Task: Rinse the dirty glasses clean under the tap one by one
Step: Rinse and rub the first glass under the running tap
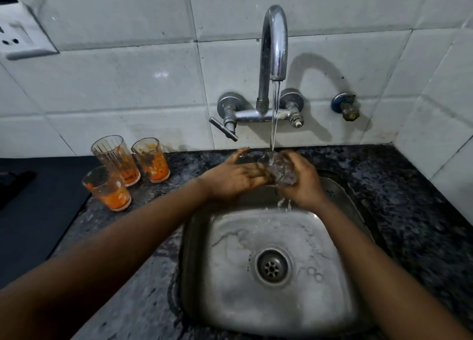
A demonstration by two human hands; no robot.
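I see my right hand (299, 183) curled round a clear tumbler (280, 171), holding it tilted under the tap's (273, 45) thin stream of water (274, 124). My left hand (235, 176) lies flat against the tumbler's left side, fingers straight, thumb lifted. Water spills off the glass into the square stainless-steel sink (230, 237) below, a dulled, streaked basin with rounded corners and one round drain (272, 266). The tap is a curved chrome gooseneck on a grey tiled wall (128, 84). Three ribbed glasses (128, 171) smeared with orange residue stand upright in a tight cluster on the speckled dark stone desk (409, 211), well left of the sink near the wall. The desk to the sink's right lies open up to the corner.
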